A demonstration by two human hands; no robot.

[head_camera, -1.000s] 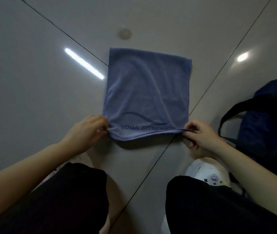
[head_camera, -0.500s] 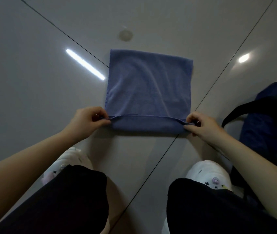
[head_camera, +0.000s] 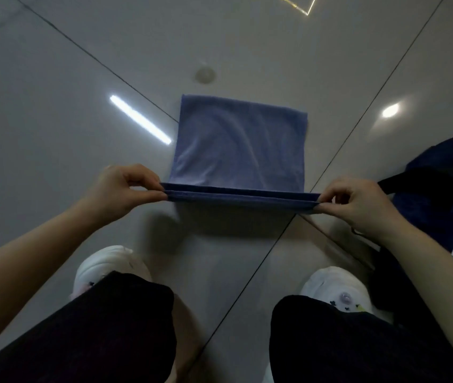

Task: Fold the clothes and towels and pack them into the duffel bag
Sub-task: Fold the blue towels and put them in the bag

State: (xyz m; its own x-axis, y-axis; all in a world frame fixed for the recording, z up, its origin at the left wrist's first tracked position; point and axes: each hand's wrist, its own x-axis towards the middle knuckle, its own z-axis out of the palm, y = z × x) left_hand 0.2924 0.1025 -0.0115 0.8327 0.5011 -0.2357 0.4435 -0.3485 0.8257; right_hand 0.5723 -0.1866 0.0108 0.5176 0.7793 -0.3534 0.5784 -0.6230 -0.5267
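On the floor (head_camera: 54, 134), dead ahead of us: blue towel (head_camera: 237, 147), far part flat on the tile, near edge lifted
left hand (head_camera: 121, 189): thumb and fingers pinching the near-left corner; nothing else held
right hand (head_camera: 358, 201): same pinch on the near-right corner
held edge: runs left-right between the hands, taut, layers stacked
fold direction: we judge away from us, near edge onto far edge; both hands equally near, so they must travel together
duffel bag (head_camera: 441, 172): right of the towel, just beside the right hand; we'd say packing goes rightward
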